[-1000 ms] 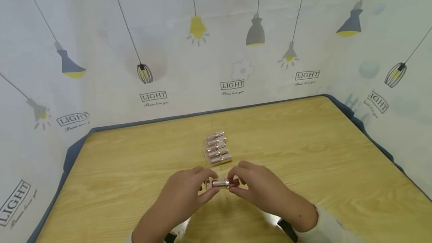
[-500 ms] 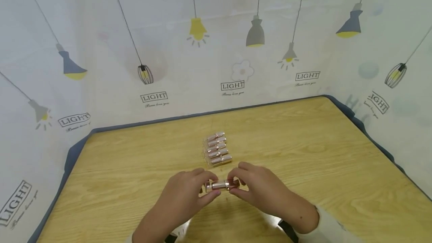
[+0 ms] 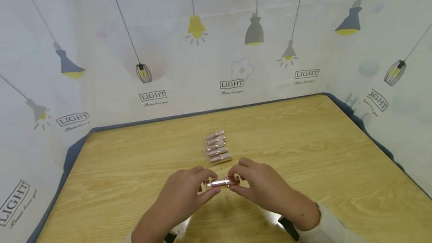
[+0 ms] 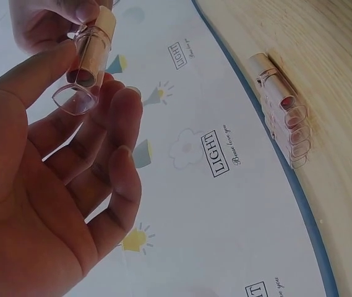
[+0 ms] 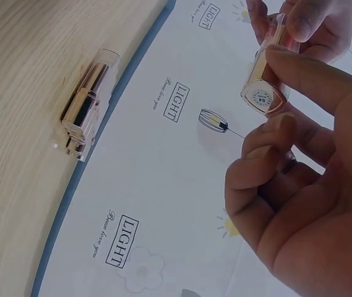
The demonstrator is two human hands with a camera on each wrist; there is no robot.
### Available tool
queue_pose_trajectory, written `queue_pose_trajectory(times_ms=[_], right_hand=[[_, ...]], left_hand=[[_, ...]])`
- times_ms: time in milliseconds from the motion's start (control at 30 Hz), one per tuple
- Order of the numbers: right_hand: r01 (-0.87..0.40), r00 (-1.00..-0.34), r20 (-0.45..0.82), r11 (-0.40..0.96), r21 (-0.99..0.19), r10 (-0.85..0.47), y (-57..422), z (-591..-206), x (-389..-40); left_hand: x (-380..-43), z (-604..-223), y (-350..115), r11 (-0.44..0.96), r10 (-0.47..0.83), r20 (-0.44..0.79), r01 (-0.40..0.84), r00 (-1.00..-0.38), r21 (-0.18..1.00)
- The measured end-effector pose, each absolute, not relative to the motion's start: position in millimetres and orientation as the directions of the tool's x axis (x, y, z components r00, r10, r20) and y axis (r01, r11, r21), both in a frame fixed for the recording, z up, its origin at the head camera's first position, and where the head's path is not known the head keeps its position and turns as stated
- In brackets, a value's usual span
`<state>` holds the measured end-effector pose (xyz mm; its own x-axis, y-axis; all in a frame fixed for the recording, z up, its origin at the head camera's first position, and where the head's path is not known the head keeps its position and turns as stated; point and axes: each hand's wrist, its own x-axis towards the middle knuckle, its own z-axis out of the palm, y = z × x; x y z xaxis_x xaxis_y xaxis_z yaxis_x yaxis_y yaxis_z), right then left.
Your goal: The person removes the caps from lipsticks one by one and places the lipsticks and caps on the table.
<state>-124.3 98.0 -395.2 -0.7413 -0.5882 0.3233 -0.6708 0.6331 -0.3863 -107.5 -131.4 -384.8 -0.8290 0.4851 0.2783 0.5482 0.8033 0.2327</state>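
From where I stand, a lipstick tube [image 3: 219,183] hangs roughly level above the table [image 3: 303,134], the left hand [image 3: 186,186] pinching its clear cap [image 4: 75,100] at nine o'clock, the right hand [image 3: 260,183] pinching its base [image 5: 263,99] at three; the spare fingers curve loosely. A row of five tubes [image 3: 217,148] lies near, at twelve o'clock. I'd use light, even pressure and straight alignment, since tilting could strain the cap.

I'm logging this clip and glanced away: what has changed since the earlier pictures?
Nothing clearly moved beyond a slight view shift. The left hand and right hand still hold one lipstick between them; the other five lipsticks stay lined up on the table.
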Motion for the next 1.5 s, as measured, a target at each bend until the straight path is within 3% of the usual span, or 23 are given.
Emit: queue_pose_trajectory(times_ms=[633, 1000, 1233, 1500], right_hand=[[-0.613, -0.785, 0.220, 0.675, -0.411, -0.579, 100.0, -394.2, -125.0], [-0.629, -0.775, 0.245, 0.675, -0.385, -0.582, 100.9, -392.5, -126.4], [-0.636, -0.765, 0.215, 0.661, -0.399, -0.607, 98.8, -394.0, -126.9], [-0.665, -0.738, 0.216, 0.637, -0.390, -0.639, 97.2, -394.0, -124.6]], left_hand=[[-107.1, -386.2, -130.7, 0.801, 0.500, 0.267, 0.557, -0.824, 0.218], [-107.8, -382.8, -130.3, 0.800, 0.488, 0.215, 0.533, -0.846, 0.277], [-108.0, -384.0, -130.6, 0.789, 0.511, 0.229, 0.558, -0.828, 0.257], [-105.2, -383.0, -128.8, 0.752, 0.539, 0.216, 0.581, -0.814, 0.311]])
